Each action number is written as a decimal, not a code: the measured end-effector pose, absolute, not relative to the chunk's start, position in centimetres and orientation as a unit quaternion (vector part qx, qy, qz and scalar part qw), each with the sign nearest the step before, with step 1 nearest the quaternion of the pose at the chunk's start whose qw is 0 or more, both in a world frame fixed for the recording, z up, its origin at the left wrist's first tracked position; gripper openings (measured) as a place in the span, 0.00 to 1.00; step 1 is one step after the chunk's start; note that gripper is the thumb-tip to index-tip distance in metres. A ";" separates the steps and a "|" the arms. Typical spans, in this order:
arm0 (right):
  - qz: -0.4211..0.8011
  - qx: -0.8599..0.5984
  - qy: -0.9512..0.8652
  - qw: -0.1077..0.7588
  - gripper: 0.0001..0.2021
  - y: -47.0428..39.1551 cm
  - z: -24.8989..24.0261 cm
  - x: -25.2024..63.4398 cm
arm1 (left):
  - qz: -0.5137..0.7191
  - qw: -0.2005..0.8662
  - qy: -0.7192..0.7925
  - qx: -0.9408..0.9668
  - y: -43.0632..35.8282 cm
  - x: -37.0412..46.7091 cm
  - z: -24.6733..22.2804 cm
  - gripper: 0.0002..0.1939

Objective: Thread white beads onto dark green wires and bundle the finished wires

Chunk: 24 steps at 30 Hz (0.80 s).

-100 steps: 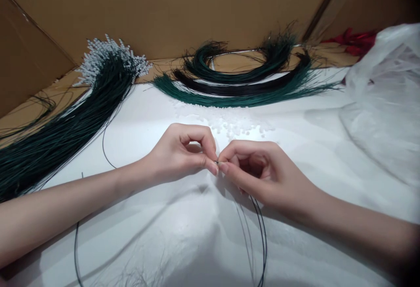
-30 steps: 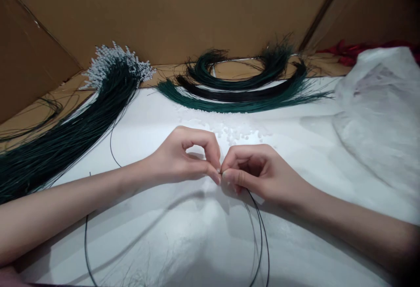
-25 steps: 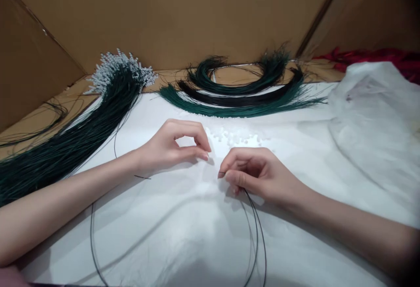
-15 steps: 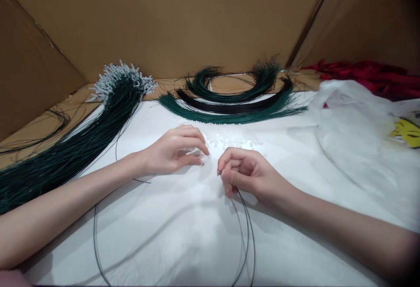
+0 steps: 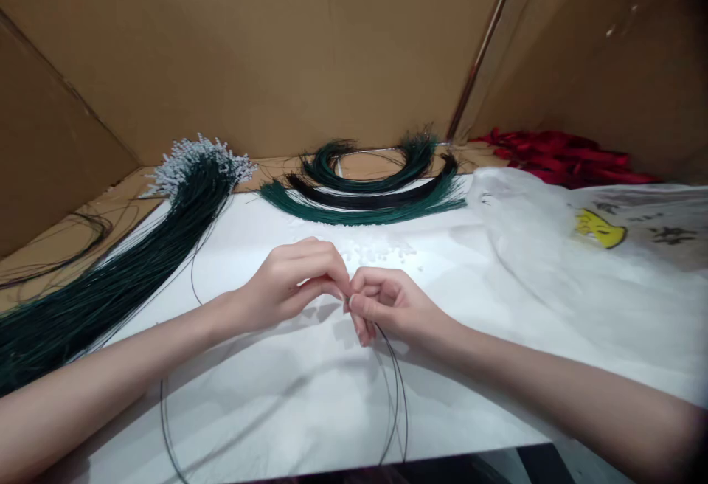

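Note:
My right hand (image 5: 395, 303) pinches a thin dark wire (image 5: 397, 377) between thumb and fingers; the wire hangs down in a loop toward the table's near edge. My left hand (image 5: 302, 281) is closed in a pinch, its fingertips meeting those of the right hand. Whatever sits between the left fingertips is too small to make out. Just beyond the hands, many small white beads (image 5: 381, 254) lie scattered on the white sheet (image 5: 287, 403).
A long bundle of dark green wires (image 5: 133, 263) with white beaded ends (image 5: 202, 159) lies at left. Curved green and black wire bundles (image 5: 365, 207) lie behind the beads. On the right are a clear plastic bag (image 5: 542, 248) and red ribbon (image 5: 564, 156). Cardboard walls (image 5: 276, 41) enclose the table.
My left hand has moved in to the right hand and closed from a loose, parted pinch; the fingertips now touch. The camera view has tilted up and turned slightly right.

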State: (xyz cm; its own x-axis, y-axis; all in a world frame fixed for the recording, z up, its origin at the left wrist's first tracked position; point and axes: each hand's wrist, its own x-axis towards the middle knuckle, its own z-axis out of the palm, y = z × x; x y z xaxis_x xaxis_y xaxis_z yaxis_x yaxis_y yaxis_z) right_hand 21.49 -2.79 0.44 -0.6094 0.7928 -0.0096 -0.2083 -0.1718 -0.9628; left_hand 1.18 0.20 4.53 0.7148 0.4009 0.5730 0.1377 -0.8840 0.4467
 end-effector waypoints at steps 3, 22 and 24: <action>0.676 -0.270 -0.575 0.373 0.11 -3.1 0.4 21.2 | 0.340 0.215 0.185 0.897 0.3 0.9 4.1 0.07; 0.575 -0.358 -0.592 0.437 0.14 -8.1 4.9 25.0 | 0.337 0.492 0.316 0.737 0.1 1.3 0.3 0.10; 0.682 -0.363 -0.577 0.264 0.15 -11.4 7.2 27.9 | 0.337 0.496 0.310 0.738 0.3 1.3 0.2 0.10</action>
State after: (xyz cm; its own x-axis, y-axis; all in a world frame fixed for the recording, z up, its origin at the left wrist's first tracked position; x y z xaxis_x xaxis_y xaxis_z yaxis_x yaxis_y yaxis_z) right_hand 27.86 -11.45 7.23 -0.5961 0.7799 -0.1907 0.0592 -0.1941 -0.9792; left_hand 1.25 0.26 0.23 0.5801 0.7922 0.1895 0.1242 -0.3160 0.9406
